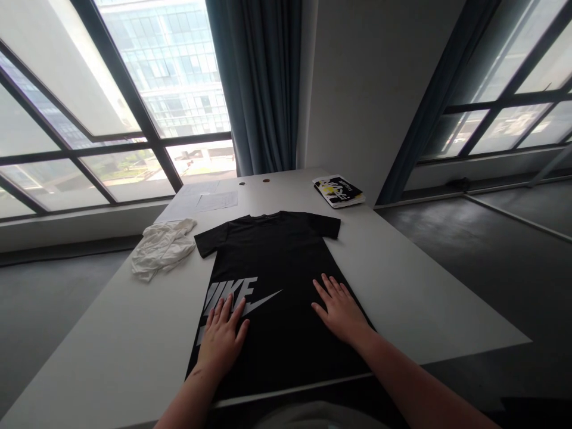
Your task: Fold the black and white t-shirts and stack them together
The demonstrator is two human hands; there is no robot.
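A black T-shirt lies spread flat on the white table, its neck end away from me and its sleeves out to both sides. Large grey lettering and a swoosh mark show on its lower left. My left hand rests flat over part of that print, fingers spread. On the right half of the shirt, near its side edge, my right hand lies palm down with the fingers apart. Neither hand grips anything. The hem reaches the table's near edge.
A crumpled white cloth lies left of the shirt. Behind it are some paper sheets. A black, white and yellow printed packet or booklet sits at the far right. Two round holes pierce the tabletop near the curtain.
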